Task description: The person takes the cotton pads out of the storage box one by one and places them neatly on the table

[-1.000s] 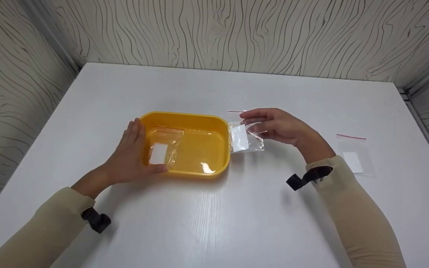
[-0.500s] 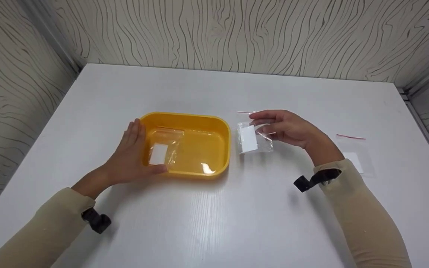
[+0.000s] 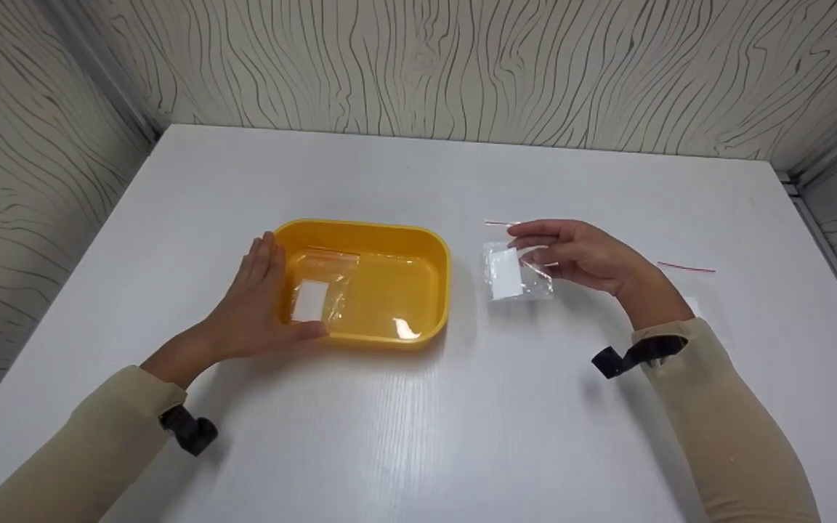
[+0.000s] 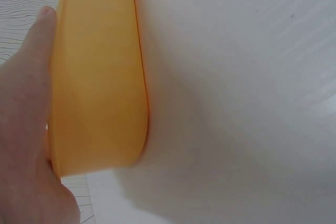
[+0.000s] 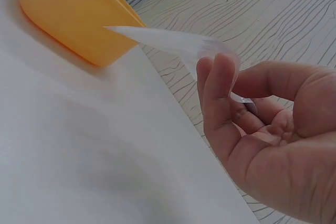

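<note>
My right hand [image 3: 585, 254] pinches a clear zip bag [image 3: 506, 274] between thumb and fingers, to the right of the yellow tub. The bag holds a white rectangular piece and has a red line along its top; it is off the table, and in the right wrist view the plastic [image 5: 173, 43] bends round the fingers. My left hand [image 3: 248, 312] rests against the left end of the yellow tub [image 3: 360, 340], fingers straight along the side and thumb on the front rim. Inside the tub lies another clear zip bag [image 3: 309, 299] with a white piece.
A third zip bag [image 3: 686, 267] with a red strip lies on the white table [image 3: 418, 436] at the right, partly hidden behind my right forearm. Patterned walls [image 3: 462, 65] stand beyond the table's back edge and at the sides.
My right hand has moved to the right with the pinched zip bag, from beside the tub's right rim to a short way off. The left hand and tub have stayed in place.
</note>
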{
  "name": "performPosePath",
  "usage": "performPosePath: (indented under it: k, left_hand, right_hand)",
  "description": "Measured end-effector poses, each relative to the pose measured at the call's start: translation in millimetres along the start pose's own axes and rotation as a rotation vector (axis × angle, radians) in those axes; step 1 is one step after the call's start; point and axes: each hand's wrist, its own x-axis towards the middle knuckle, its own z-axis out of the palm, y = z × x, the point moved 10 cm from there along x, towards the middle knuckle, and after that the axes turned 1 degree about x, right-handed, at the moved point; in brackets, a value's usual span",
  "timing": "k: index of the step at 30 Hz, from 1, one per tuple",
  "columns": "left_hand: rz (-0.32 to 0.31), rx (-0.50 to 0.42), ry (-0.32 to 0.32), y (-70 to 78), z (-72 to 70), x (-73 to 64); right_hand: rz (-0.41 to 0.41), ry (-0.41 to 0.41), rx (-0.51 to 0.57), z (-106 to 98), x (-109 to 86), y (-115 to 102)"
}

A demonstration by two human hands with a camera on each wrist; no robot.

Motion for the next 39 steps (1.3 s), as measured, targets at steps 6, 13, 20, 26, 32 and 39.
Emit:
performPosePath:
  k: [6, 13, 20, 26, 32, 39]
  left_hand:
    - [-0.002, -0.005, -0.002, -1.5, 0.4, -0.9]
    - [-0.01, 0.003, -0.007, -2.2, 0.9, 0.0]
    - [-0.011, -0.003, -0.009, -1.4, 1.4, 0.3]
    - [-0.013, 0.001, -0.016, -1.6, 1.6, 0.7]
    - [-0.026, -0.007, -0.009, -2.9, 0.8, 0.5]
    - [-0.021, -0.005, -0.012, -2.1, 0.5, -0.2]
  right_hand:
    - [-0.017, -0.002, 0.007, -11, -7.5, 3]
    - [-0.016, 0.014, 0.06, -25, -16.2, 7]
    - [-0.054, -0.004, 0.07, -38, -26.6, 8]
    - [-0.049, 0.015, 0.064, -51, -36.3, 11]
    - [-0.024, 0.058, 0.024, -63, -42.2, 14]
    - [-0.038, 0.044, 0.052, -73, -52.8, 14]
